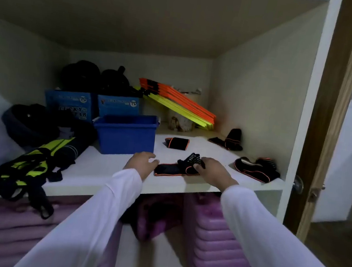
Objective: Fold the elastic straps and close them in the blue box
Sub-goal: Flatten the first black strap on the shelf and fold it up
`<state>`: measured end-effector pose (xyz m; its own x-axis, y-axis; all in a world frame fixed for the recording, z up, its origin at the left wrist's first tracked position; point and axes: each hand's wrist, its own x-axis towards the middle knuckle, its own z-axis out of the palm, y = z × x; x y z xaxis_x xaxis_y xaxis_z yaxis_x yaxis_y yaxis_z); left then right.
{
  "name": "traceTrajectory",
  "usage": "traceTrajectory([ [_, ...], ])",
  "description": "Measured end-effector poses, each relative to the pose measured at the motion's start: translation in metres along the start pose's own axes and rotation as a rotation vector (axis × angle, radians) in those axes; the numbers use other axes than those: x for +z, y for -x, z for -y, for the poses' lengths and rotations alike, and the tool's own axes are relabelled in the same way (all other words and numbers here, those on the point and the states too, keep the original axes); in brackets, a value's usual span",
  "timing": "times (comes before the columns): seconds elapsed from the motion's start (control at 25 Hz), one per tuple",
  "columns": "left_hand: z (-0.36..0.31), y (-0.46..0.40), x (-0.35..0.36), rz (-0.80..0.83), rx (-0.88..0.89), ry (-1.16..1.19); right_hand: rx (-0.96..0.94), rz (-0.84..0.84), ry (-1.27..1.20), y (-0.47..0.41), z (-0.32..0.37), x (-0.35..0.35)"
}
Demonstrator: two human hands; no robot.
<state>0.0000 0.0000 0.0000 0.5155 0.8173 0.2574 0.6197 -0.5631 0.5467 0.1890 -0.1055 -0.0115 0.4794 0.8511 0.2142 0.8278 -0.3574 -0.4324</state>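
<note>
An open blue box (125,137) stands on the white shelf (104,169), no lid in sight. A black elastic strap with orange edging (173,169) lies at the shelf's front edge. My right hand (212,171) pinches its right, bunched end. My left hand (142,162) hovers at its left end with fingers apart, just in front of the box. A folded strap (177,143) lies behind. Two more straps rest to the right, one at the front (255,168) and one further back (229,140).
Black and yellow gear (33,164) hangs over the shelf's left front. Two blue cartons (94,105) and black bags stand behind the box. Orange and yellow slats (178,104) lean at the back. Purple items fill the lower shelf. A wooden door frame (330,130) rises on the right.
</note>
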Motion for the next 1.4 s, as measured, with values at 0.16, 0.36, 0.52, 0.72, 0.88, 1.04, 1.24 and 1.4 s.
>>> traceTrajectory([
  [0.16,0.005,-0.006,0.023,0.061,-0.046,-0.005,0.013,0.107,0.03,-0.004,-0.007,0.016],
  [0.36,0.01,-0.01,0.043,0.149,-0.008,-0.046,-0.024,0.144,0.053,-0.006,-0.013,0.031],
  [0.52,0.014,-0.013,0.049,0.196,0.001,-0.102,-0.055,0.132,0.157,-0.006,-0.017,0.036],
  [0.72,0.02,-0.018,0.053,0.186,0.035,-0.162,-0.008,0.042,0.196,-0.012,-0.019,0.037],
  [0.88,0.019,-0.016,0.054,0.171,0.098,-0.261,0.063,-0.085,0.197,-0.014,-0.001,0.032],
  [1.04,0.016,-0.017,0.051,0.151,0.113,-0.294,0.039,0.038,0.371,-0.013,0.016,0.031],
  [1.24,0.017,-0.017,0.05,0.153,0.139,-0.316,0.031,-0.011,0.504,-0.011,0.022,0.038],
  [1.4,0.023,-0.012,0.051,0.152,0.193,-0.394,0.069,-0.09,0.39,-0.012,0.019,0.029],
])
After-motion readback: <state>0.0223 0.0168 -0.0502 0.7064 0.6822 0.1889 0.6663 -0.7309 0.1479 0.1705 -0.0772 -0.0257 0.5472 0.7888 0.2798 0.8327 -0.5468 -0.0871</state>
